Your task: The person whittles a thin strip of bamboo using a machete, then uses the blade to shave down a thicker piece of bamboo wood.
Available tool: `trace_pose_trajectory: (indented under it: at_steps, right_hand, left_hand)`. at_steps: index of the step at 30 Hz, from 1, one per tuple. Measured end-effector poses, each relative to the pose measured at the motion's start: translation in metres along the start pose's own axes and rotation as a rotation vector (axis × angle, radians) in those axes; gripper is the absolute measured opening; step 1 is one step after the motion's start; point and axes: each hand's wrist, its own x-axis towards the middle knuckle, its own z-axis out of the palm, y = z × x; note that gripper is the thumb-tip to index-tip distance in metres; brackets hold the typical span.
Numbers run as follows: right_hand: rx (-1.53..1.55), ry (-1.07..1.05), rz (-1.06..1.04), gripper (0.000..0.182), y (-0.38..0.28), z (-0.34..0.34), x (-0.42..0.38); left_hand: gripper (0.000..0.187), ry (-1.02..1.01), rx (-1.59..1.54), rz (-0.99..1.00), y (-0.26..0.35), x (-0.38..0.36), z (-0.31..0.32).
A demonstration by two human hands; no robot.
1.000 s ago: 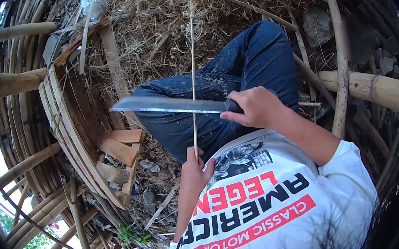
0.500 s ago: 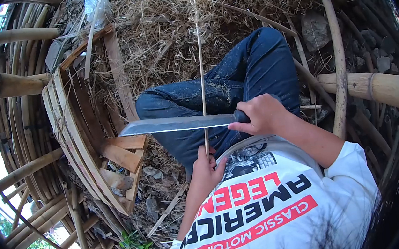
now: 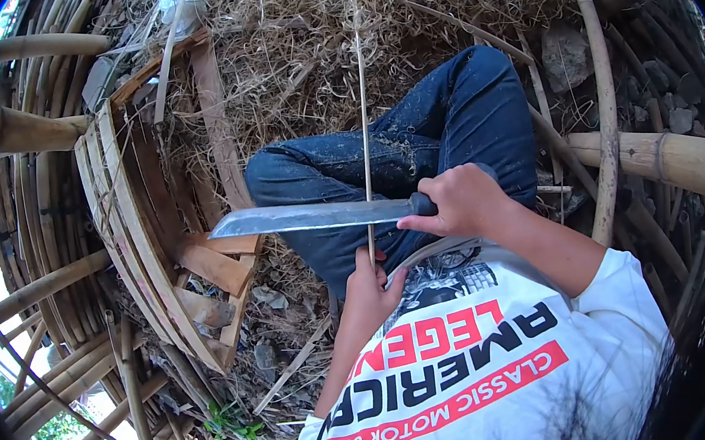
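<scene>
My right hand (image 3: 461,202) is closed around the dark handle of a machete (image 3: 309,217). The long blade points left and lies across a thin bamboo strip (image 3: 365,124), above my lap. My left hand (image 3: 369,291) pinches the near end of this strip close to my shirt. From there the strip runs straight away from me, under the blade and over my crossed legs in blue jeans (image 3: 480,121), towards a heap of shavings. Blade and strip cross just beyond my left fingers; whether they touch is hard to tell.
Curly bamboo shavings (image 3: 289,20) cover the ground ahead. On the left stand a broken wooden slatted crate (image 3: 135,234) and a bamboo pole fence (image 3: 38,167). Bamboo poles (image 3: 655,158) and stones (image 3: 565,56) lie on the right. A plastic bag (image 3: 182,6) sits at the far left.
The whole view has shifted slightly, with the surroundings and strip a little further right. Both hands keep their grips, and the machete stays across the strip at nearly the same place.
</scene>
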Motion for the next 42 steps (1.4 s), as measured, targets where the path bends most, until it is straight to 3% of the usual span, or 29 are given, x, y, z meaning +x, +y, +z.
trace_pose_trajectory:
  at_steps: [3, 7, 15, 19, 32, 35, 42]
  right_hand:
    - [-0.008, 0.037, -0.009, 0.072, 0.001, 0.004, 0.004]
    - [0.043, 0.143, 0.154, 0.070, 0.026, 0.004, 0.025]
    - [-0.020, 0.046, 0.052, 0.071, 0.011, -0.006, 0.021]
    - [0.023, 0.047, 0.188, 0.071, 0.031, -0.007, 0.042]
    - [-0.023, 0.120, 0.050, 0.075, 0.016, 0.007, 0.047]
    - [-0.045, -0.002, -0.034, 0.076, 0.008, 0.011, 0.037]
    - [-0.089, 0.116, 0.056, 0.077, 0.044, 0.007, 0.060]
  left_hand:
    - [0.038, 0.001, -0.040, 0.005, -0.004, 0.003, 0.002]
    - [0.037, -0.017, -0.097, 0.016, -0.013, 0.002, 0.004]
    - [0.037, -0.022, -0.069, -0.027, -0.006, 0.000, 0.005]
    - [0.037, 0.022, -0.041, -0.024, -0.005, 0.000, 0.006]
    - [0.034, -0.008, -0.036, -0.015, -0.013, -0.004, -0.002]
    - [0.035, -0.045, -0.025, -0.071, -0.016, -0.007, -0.004]
    - [0.037, -0.012, -0.070, -0.090, -0.011, -0.011, -0.006]
